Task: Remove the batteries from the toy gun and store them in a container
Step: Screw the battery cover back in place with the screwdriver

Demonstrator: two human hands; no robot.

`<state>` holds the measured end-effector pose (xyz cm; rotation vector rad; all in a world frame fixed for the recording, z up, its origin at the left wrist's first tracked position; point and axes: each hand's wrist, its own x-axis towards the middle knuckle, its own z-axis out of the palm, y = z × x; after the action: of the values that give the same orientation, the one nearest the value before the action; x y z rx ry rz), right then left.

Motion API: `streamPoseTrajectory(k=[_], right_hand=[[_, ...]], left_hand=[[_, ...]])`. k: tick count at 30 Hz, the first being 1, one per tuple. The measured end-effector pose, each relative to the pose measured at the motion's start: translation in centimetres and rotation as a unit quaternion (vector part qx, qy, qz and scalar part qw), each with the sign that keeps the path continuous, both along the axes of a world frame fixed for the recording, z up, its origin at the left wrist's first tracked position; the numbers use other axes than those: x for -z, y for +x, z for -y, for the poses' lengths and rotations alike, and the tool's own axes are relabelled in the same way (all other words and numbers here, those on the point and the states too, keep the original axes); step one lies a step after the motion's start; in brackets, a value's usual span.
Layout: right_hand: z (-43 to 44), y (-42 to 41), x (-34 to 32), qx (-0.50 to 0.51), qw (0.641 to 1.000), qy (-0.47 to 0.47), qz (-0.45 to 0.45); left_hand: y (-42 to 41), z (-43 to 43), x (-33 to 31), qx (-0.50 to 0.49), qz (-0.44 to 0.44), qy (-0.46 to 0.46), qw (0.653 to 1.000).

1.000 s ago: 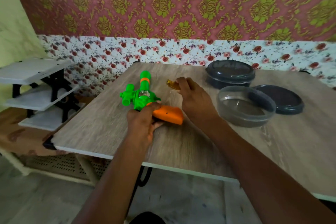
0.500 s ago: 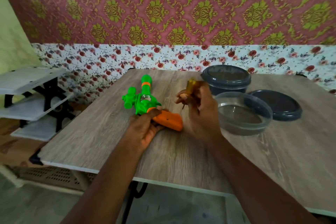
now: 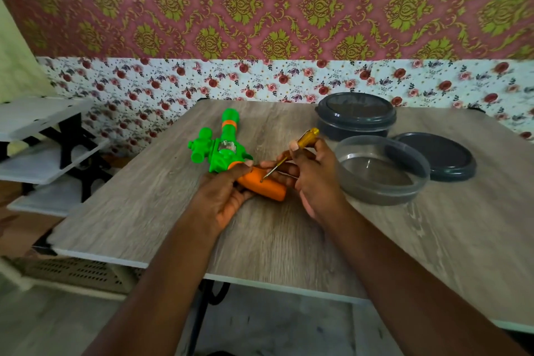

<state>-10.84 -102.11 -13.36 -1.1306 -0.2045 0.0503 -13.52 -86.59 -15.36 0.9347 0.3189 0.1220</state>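
Glossy green-and-orange plastic toy gun, matt wood-grain table, translucent smoky plastic container, thin metal-shafted screwdriver

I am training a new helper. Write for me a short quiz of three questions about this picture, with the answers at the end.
1. True or false: the right hand holds a screwdriver with its tip on the orange grip of the toy gun.
2. How many containers on the table have a lid on? A) none B) one C) two
3. Fill the gap: the ___ hand steadies the toy gun.

Key
1. True.
2. B: only the closed container. The open container has its lid lying beside it.
3. The left hand.
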Motion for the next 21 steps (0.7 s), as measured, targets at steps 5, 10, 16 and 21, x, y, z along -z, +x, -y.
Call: streamPoseTrajectory(k=[5, 10, 16, 21], right_hand=[[0.12, 0.31, 0.29, -0.009, 0.999, 0.023, -0.029], [0.1, 0.06, 0.1, -0.015, 0.999, 0.016, -0.026], [0.22, -0.02, 0.06, -0.008, 0.999, -0.034, 0.016], [-0.02, 0.47, 0.29, 0.089, 0.976, -0.161, 0.116]], left_hand=[[0.11, -0.01, 0.1, -0.008, -0.001, -0.001, 1.0], [0.12, -0.1, 0.15, -0.007, -0.008, 0.001, 1.0], [0.31, -0.19, 0.22, -0.007, 0.0, 0.001, 1.0], [0.21, -0.08, 0.2, -0.001, 0.0, -0.001, 1.0]])
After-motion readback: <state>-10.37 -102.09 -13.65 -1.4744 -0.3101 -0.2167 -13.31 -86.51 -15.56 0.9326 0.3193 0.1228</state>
